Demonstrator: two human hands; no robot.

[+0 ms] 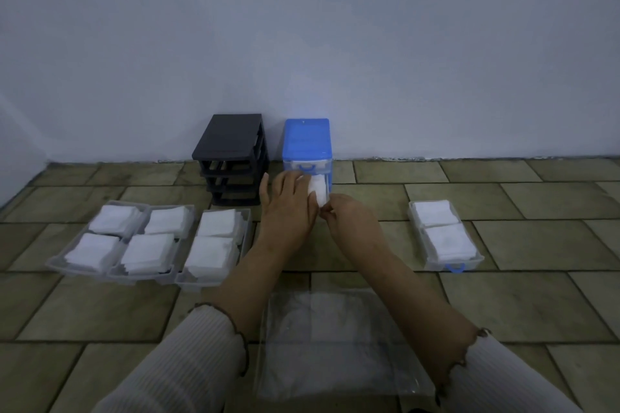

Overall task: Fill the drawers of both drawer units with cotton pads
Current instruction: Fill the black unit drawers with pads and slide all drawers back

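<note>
The blue drawer unit [307, 141] stands against the wall, its top drawer in place. A clear drawer [324, 193] juts out of it lower down, with white cotton pads [317, 189] inside. My left hand [288, 204] lies flat over that drawer, fingers pressing on the pads. My right hand [349, 220] is curled at the drawer's near end, and its fingertips pinch the front edge. Left of the blue unit, the black drawer unit [231, 157] is a bare frame with no drawers in it.
Three clear drawers [250, 223] packed with cotton pads lie side by side on the tiled floor at the left. Another filled drawer with a blue handle [453, 267] lies at the right. A clear plastic bag [335, 345] is spread between my forearms.
</note>
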